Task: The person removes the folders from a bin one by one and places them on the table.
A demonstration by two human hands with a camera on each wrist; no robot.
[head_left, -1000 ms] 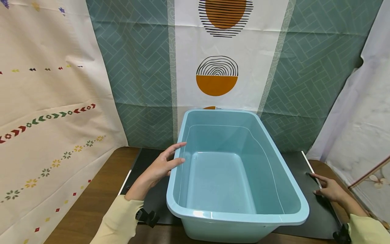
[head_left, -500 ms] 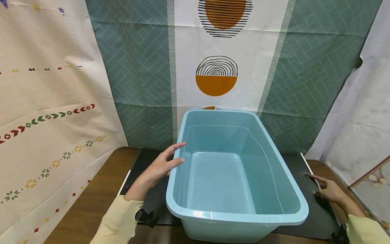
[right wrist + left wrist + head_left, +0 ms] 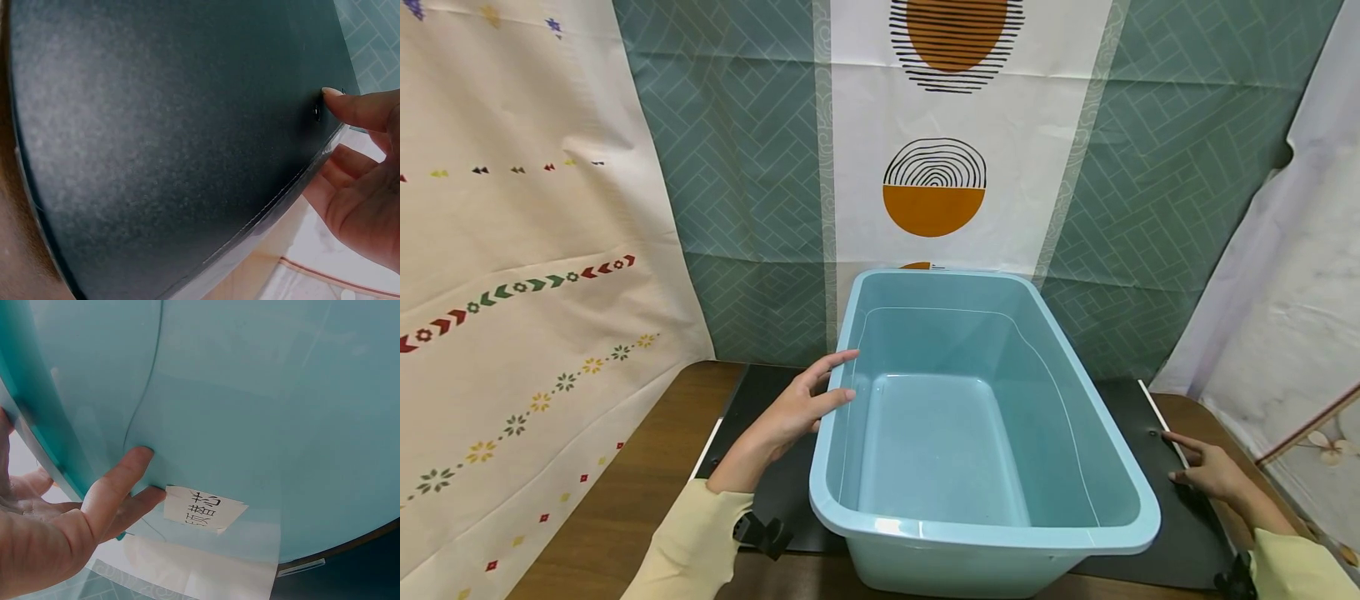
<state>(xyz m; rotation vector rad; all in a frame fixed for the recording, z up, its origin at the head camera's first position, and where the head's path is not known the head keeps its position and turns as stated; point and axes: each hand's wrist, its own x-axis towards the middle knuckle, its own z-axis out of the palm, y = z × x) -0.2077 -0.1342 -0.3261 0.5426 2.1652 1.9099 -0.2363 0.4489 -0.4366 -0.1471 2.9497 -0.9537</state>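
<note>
A large light blue plastic tub [image 3: 992,537] takes up the middle of the head view, with nothing inside it. My left hand [image 3: 793,412] grips its left rim, some fingers over the edge and others against the outer wall. The left wrist view shows that wall with a white paper label [image 3: 203,509] beside a fingertip. Under the tub spreads a thin black board [image 3: 1123,408] with a white right edge. My right hand [image 3: 1213,471] pinches this edge. In the right wrist view one digit presses the board's top near a small black stud [image 3: 317,113], with the other fingers below.
A brown wooden table [image 3: 610,500] shows around the board. Behind the tub hangs a green and white patterned cloth [image 3: 752,167]. A cream cloth [image 3: 535,250] hangs at the left and a pale cloth [image 3: 1292,333] at the right.
The board's far right corner has shifted slightly left and nearer in the head view, the right hand keeping its pinch. The tub and left hand look the same.
</note>
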